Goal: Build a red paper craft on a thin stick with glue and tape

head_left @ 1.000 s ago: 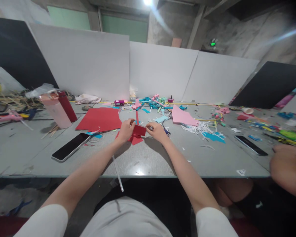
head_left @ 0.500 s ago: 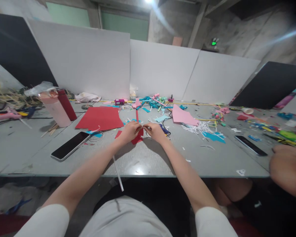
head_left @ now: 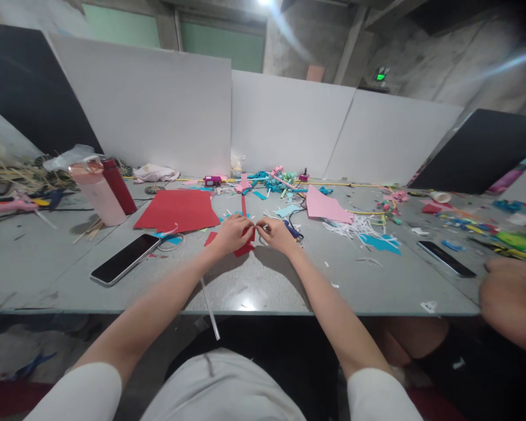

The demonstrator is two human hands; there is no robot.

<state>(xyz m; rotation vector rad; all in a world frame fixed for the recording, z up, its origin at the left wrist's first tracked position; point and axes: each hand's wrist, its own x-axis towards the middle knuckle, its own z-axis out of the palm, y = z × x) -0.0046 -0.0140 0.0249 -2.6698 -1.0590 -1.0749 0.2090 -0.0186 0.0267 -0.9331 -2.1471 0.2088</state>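
- Spreading beneath the red sheet [head_left: 177, 207], the grey table [head_left: 355, 292] is carrying paper, scraps and tools.
- Behind the red sheet, 3 white panels [head_left: 140, 111] are standing side by side.
- Far right of the red sheet, a co-worker's arm [head_left: 508, 298] is showing at the table's edge.
- Left of the red sheet, a pink bottle [head_left: 99, 196] is standing just beside a dark red bottle [head_left: 119, 187].
- Well right of the red sheet, a pink sheet [head_left: 326, 206] is lying beside white paper shreds [head_left: 359, 227].
- Nearer the person than the red sheet, a phone [head_left: 125, 259] is lying flat.
- Just right of the red sheet, the left hand [head_left: 233, 235] is curling nearly closed, pinching a small red piece [head_left: 251, 235] between thumb and fingers.
- Farther right of the red sheet, the right hand [head_left: 277, 234] is bending its fingers inward, its fingertips pinching that piece's edge.
- Right of the red sheet, the small red piece is sitting between the 2 hands, mostly hidden by fingers.
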